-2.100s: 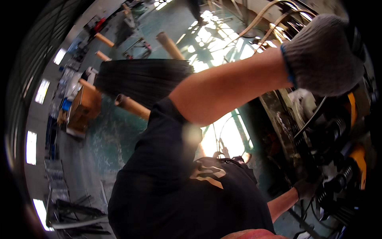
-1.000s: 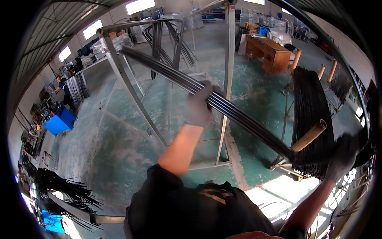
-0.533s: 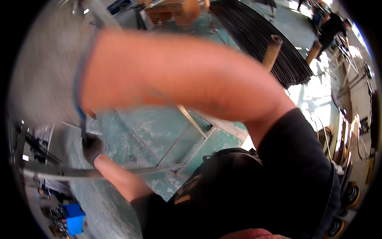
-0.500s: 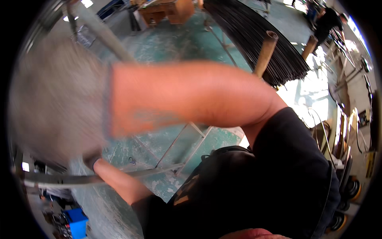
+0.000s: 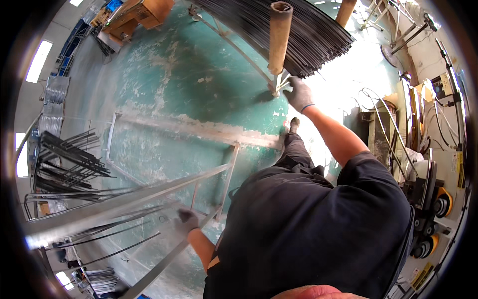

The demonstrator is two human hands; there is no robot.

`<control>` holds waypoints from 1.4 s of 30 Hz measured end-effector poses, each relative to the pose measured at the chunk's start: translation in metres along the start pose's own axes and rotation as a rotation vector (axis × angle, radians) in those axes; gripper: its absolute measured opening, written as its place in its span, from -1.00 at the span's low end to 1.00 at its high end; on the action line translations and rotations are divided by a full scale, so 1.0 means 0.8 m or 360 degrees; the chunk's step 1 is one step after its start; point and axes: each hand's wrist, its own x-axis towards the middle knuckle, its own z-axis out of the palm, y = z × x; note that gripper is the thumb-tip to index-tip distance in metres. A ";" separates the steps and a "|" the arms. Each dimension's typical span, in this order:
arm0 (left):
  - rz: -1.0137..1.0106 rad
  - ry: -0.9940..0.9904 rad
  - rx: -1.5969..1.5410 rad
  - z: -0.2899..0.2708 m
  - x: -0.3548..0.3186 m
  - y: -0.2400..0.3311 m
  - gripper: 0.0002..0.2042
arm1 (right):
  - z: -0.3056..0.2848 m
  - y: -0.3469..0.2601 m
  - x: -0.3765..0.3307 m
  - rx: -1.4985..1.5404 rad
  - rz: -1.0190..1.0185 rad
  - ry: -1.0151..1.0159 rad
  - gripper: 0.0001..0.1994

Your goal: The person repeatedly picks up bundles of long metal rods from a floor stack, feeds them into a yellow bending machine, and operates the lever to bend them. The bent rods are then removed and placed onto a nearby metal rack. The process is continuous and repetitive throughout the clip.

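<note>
My left hand (image 5: pixel 186 219), in a grey glove, is closed around a few thin steel rods (image 5: pixel 117 230) that run out to the lower left beside a slanted steel frame rail (image 5: pixel 149 192). My right hand (image 5: pixel 299 93), also gloved, reaches out at arm's length. It touches the near ends of a large bundle of dark steel rods (image 5: pixel 279 27), at the foot of a brown cardboard-covered post (image 5: pixel 278 37). Its fingers curl at a pale metal bracket there; its grip is hidden.
A welded steel frame (image 5: pixel 172 127) lies on the green painted floor below me. More bent rods (image 5: pixel 69 164) are piled at the left. A bending machine with yellow parts (image 5: pixel 433 199) stands at the right, and wooden crates (image 5: pixel 139 12) at the back left.
The view has swung round. My right arm, which filled the picture, is now stretched out to the rod bundle's ends. My left hand stays low on the thin rods.
</note>
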 end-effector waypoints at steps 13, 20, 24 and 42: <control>-0.0295 -0.0716 0.1226 0.195 -0.264 -0.530 -0.85 | 0.036 0.180 0.282 -0.0585 0.0577 -0.0288 0.15; -0.0211 -0.0636 0.1546 0.218 -0.275 -0.602 -0.85 | 0.040 0.220 0.321 -0.0603 0.0317 -0.0445 -0.56; -0.0439 -0.0643 0.1660 0.213 -0.248 -0.653 -0.86 | 0.022 0.241 0.348 -0.0424 0.0322 -0.0592 -0.72; -0.0555 -0.1248 0.2017 0.356 -0.243 -0.789 -0.89 | -0.017 0.231 0.367 -0.0228 0.0534 -0.1103 -0.65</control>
